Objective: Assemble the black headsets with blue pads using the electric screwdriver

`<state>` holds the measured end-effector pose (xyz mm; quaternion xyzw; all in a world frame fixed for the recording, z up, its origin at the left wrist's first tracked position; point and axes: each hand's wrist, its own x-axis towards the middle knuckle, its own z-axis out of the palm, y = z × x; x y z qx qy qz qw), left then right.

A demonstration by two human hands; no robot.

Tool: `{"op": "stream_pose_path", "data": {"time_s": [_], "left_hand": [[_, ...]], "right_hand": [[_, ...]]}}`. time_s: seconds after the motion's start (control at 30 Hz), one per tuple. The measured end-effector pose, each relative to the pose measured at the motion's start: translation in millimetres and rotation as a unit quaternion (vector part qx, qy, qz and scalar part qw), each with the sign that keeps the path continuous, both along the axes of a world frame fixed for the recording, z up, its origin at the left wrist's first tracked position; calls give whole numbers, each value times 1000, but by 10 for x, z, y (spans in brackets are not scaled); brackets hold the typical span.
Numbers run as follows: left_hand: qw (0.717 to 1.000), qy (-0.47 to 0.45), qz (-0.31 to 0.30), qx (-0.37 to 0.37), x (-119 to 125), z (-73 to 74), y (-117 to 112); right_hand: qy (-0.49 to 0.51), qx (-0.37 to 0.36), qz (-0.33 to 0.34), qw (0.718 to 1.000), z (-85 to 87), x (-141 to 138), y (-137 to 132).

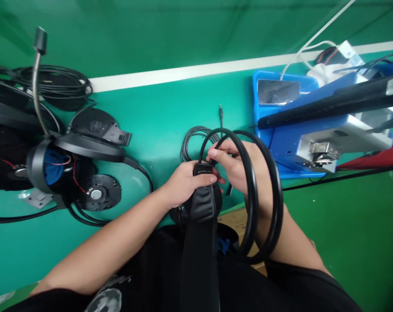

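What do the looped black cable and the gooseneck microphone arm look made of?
The black cable looks like smooth rubbery plastic, given its soft sheen and flexible loops. The gooseneck microphone arm looks like metal, from its grey shine; the exact metal cannot be told.

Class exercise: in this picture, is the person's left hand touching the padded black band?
Touching: the head view shows the left hand closed around the top of the padded black band.

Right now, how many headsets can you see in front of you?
2. One opened headset lies at the left; another headset is held by the left hand. Others may be hidden.
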<state>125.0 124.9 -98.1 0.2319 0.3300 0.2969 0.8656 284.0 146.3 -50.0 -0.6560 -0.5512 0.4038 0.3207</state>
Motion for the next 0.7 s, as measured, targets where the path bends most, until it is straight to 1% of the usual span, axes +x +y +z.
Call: {"op": "stream_pose_path", "data": {"time_s": [0.07, 0.13, 0.17, 0.27, 0.3, 0.37, 0.47, 0.53, 0.6, 0.7], "left_hand": [[1000, 12, -5, 6, 8, -34, -2], [1000, 23, -13, 11, 12, -54, -9], [999, 26, -16, 14, 12, -59, -14], [999, 31, -26, 33, 8, -61, -23], [998, 34, -29, 42, 6, -60, -23], [997, 38, -34, 58, 1, -55, -21], [995, 42, -43, 75, -4, -41, -13], [995, 48, -43, 81, -2, -32, -11], [994, 56, -36, 86, 4, -31, -10], [994, 52, -28, 89, 13, -45, -9]], "right_hand": [[-20, 16, 19, 1000, -8, 30, -12], [-18, 14, 36, 999, -22, 69, -17], [-2, 2, 47, 999, -29, 87, -18], [76, -67, 85, 991, -46, 120, -18], [92, -86, 86, 988, -48, 121, -21], [83, -89, 60, 991, -47, 107, -38], [3, -19, -24, 1000, -42, 76, -87], [-24, 11, -52, 998, -34, 71, -120], [-16, 9, -45, 999, -19, 86, -136], [24, -21, -1, 1000, 5, 124, -127]]}}
